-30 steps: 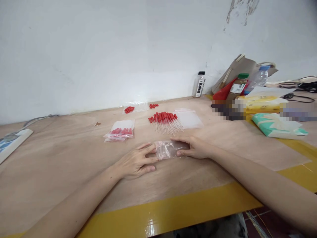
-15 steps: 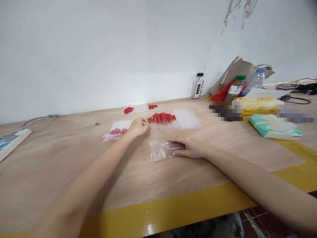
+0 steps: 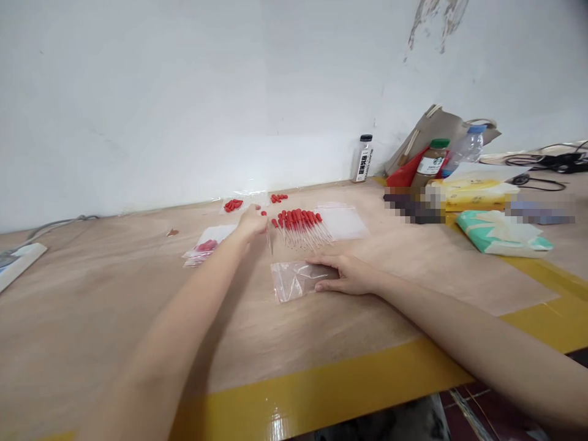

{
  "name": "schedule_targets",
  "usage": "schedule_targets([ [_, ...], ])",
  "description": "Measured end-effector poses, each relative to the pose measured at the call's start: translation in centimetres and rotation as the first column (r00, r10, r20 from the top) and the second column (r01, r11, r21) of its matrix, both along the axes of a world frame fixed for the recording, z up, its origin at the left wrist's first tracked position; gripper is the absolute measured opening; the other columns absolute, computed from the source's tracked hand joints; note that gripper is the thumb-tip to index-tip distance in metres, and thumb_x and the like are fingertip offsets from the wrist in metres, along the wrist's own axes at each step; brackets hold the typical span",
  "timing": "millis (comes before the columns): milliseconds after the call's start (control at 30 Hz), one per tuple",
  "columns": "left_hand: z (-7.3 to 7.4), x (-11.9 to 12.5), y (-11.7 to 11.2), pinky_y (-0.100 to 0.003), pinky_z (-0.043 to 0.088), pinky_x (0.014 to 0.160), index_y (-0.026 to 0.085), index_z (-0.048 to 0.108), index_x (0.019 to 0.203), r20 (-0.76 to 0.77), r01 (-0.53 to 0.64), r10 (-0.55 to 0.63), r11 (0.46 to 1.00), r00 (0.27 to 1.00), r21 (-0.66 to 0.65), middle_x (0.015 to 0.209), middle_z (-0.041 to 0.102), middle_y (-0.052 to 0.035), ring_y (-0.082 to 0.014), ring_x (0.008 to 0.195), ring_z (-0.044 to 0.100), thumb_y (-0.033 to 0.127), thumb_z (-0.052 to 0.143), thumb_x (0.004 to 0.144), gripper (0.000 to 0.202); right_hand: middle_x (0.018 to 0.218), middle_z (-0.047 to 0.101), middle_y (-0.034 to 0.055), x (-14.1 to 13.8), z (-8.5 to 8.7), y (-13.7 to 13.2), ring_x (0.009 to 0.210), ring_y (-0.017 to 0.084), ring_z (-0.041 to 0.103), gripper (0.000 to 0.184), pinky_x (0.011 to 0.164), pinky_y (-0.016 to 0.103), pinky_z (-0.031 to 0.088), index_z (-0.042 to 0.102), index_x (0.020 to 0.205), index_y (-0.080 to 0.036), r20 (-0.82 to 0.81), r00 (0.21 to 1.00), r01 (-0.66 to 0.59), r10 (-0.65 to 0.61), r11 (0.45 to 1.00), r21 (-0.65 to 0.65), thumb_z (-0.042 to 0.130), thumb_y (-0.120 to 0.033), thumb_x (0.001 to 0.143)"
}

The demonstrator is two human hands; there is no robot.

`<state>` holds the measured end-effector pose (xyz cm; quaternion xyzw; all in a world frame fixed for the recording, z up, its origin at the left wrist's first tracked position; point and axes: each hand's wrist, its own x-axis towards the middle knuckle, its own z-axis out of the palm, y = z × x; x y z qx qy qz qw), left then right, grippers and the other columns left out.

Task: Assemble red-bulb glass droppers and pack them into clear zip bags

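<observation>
My left hand point(image 3: 251, 222) is stretched out across the table and pinches one red-capped glass dropper point(image 3: 267, 231), lifted just left of the row of red-capped droppers point(image 3: 301, 226). My right hand point(image 3: 350, 274) rests on the right end of a small clear plastic bag point(image 3: 294, 279) lying flat on the brown table, fingers curled on its edge. A filled bag of red caps point(image 3: 205, 246) lies left of my left hand.
A stack of empty clear bags point(image 3: 342, 222) lies right of the droppers. Loose red caps point(image 3: 234, 204) sit near the wall. Bottles point(image 3: 362, 158), a paper bag point(image 3: 436, 131), tissue packs point(image 3: 500, 231) and cables point(image 3: 546, 162) crowd the right. Yellow tape point(image 3: 349, 386) edges the table front.
My left hand left the clear bag, reached forward to the droppers and picked one up. My right hand stayed on the bag.
</observation>
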<state>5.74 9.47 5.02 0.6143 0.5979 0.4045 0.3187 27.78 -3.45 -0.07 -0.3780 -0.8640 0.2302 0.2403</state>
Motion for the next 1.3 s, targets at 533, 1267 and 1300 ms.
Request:
schedule_targets([
  [533,-4.0,-5.3,-13.3,-0.036,0.051,0.079,0.020,0.052,0.091,0.685,-0.092,0.006,0.992,0.728,0.089,0.071,0.051,0.0056,-0.0125,0.073,0.062,0.019,0.067,0.064,0.031,0.120,0.056,0.0060,-0.6,-0.3,-0.1,0.107,0.022,0.053,0.058,0.090,0.036,0.043,0.047,0.124,-0.022,-0.014,0.998,0.060,-0.060,0.998,0.001,0.058,-0.048,0.073],
  [1267,-3.7,-4.6,-14.6,-0.026,0.050,0.069,0.015,0.057,0.079,0.554,-0.004,-0.006,1.000,0.833,0.017,0.073,0.059,0.0023,-0.0101,0.069,0.059,0.024,0.074,0.058,0.028,0.120,0.056,0.0064,-0.7,0.1,-0.5,0.108,0.022,0.053,0.055,0.091,0.036,0.042,0.048,0.124,-0.022,-0.003,0.998,0.063,-0.063,0.998,0.015,0.057,-0.045,0.075],
  [1300,-3.7,-4.5,-14.8,-0.023,0.049,0.064,0.015,0.058,0.078,0.470,0.039,-0.032,0.999,0.882,-0.005,0.072,0.061,0.0011,-0.0097,0.066,0.058,0.025,0.074,0.058,0.028,0.119,0.056,0.0065,-0.8,0.1,-0.6,0.107,0.022,0.053,0.055,0.091,0.036,0.042,0.048,0.124,-0.022,0.000,0.998,0.067,-0.067,0.998,0.015,0.057,-0.046,0.075],
])
